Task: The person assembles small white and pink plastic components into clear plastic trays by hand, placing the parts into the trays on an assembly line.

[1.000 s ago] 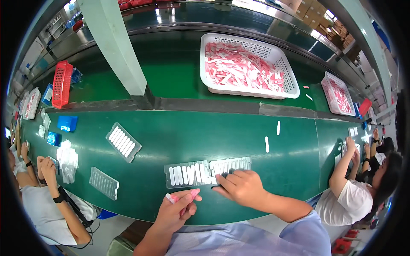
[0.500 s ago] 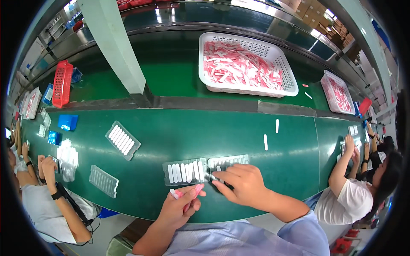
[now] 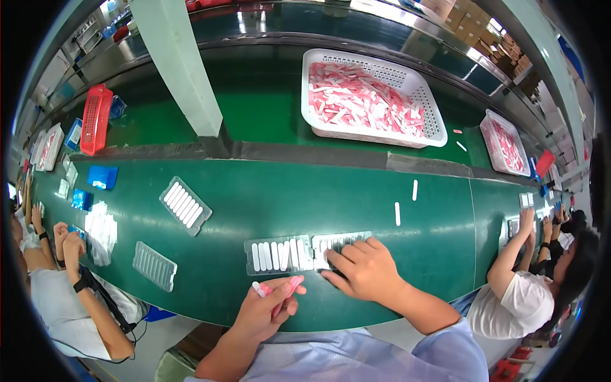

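Observation:
My left hand (image 3: pixel 267 304) is closed around several pink and white flat strips (image 3: pixel 258 289), just in front of a clear plastic tray (image 3: pixel 280 272). Slim white strips (image 3: pixel 275 256) fill that tray's slots, some of them slanting. Beside it lies a second clear tray (image 3: pixel 347 239), partly covered by my right hand (image 3: pixel 366 270). The right index fingertip touches a white strip in this tray's left end, with the thumb apart below it. My other right fingers hide most of the slots beneath them.
A filled tray (image 3: pixel 186 206) and an unfilled one (image 3: pixel 154 266) lie to the left. Two loose white strips (image 3: pixel 398 214) rest at right. Beyond the ledge stands a white basket (image 3: pixel 382 139) of pink and white strips. A post (image 3: pixel 181 70) rises at back left. People work at both sides.
My right fingertips have come down onto the right tray, moving slightly right, with a white strip now at its left end. My left hand stays nearly still with its strips.

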The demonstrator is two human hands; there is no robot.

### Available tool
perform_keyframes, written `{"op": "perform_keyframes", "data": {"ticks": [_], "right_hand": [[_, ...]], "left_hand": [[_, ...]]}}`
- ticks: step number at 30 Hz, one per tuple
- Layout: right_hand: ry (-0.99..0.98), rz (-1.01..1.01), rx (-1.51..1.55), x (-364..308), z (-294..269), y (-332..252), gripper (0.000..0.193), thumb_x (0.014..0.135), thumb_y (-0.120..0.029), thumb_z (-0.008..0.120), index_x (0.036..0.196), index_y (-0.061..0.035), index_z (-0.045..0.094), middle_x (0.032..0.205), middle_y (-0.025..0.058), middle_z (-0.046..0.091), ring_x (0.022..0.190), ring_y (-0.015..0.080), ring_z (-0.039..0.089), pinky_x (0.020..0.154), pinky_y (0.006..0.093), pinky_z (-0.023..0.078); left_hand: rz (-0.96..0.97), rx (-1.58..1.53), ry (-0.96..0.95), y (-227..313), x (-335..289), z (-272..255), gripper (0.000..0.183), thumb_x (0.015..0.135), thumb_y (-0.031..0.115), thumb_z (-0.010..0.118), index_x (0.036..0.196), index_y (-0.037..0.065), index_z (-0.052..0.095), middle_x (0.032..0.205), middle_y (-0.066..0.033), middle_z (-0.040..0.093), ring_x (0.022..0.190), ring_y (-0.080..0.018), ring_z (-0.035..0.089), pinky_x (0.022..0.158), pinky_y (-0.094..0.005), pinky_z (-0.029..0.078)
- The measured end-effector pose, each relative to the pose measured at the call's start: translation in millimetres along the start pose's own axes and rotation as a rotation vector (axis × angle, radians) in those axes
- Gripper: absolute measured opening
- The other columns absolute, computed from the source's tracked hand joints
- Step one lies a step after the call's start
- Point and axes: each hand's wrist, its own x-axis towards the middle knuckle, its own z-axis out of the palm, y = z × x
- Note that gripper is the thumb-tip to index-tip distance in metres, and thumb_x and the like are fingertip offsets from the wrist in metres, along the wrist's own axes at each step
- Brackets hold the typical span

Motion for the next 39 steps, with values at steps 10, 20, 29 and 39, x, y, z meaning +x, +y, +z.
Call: {"op": "perform_keyframes", "data": {"ticks": [10, 20, 29, 39], "right_hand": [[0.006, 0.247, 0.887, 8, -5, -24, 0.016, 0.084, -0.012, 0.083, 0.099, -0.0084, 0.078, 0.064, 0.0028, 0.06, 0.054, 0.0164, 0.055, 0.056, 0.0299, 0.045], [0.075, 0.298, 0.938, -4, -1, -14, 0.012, 0.085, -0.011, 0.084, 0.096, -0.008, 0.08, 0.067, -0.0005, 0.056, 0.054, 0.0111, 0.046, 0.052, 0.0268, 0.039], [0.253, 0.025, 0.34, -7, -2, 38, 0.014, 0.083, -0.009, 0.079, 0.096, -0.0096, 0.079, 0.077, -0.0004, 0.061, 0.064, 0.0131, 0.054, 0.059, 0.028, 0.042], [-0.112, -0.246, 0.22, 0, -12, 47, 0.032, 0.081, -0.027, 0.077, 0.109, -0.0138, 0.073, 0.115, 0.0029, 0.063, 0.109, 0.0227, 0.057, 0.091, 0.0409, 0.045]], "left_hand": [[-0.096, 0.053, -0.086, -3, 3, 10, 0.023, 0.104, 0.017, 0.063, 0.117, 0.0, 0.073, 0.072, -0.0099, 0.066, 0.056, -0.0056, 0.05, 0.044, -0.0223, 0.024], [-0.112, 0.101, -0.116, -6, 4, 9, 0.027, 0.105, 0.014, 0.06, 0.124, -0.003, 0.07, 0.098, -0.0107, 0.071, 0.065, -0.0075, 0.058, 0.044, -0.0215, 0.026], [-0.064, 0.078, -0.02, -9, 2, 0, 0.026, 0.104, 0.013, 0.062, 0.123, -0.003, 0.07, 0.107, -0.0108, 0.071, 0.069, -0.0087, 0.061, 0.044, -0.021, 0.027], [-0.066, 0.052, -0.022, -8, 2, 0, 0.025, 0.104, 0.014, 0.063, 0.123, -0.001, 0.071, 0.108, -0.0109, 0.07, 0.071, -0.0096, 0.062, 0.044, -0.0211, 0.027]]}}
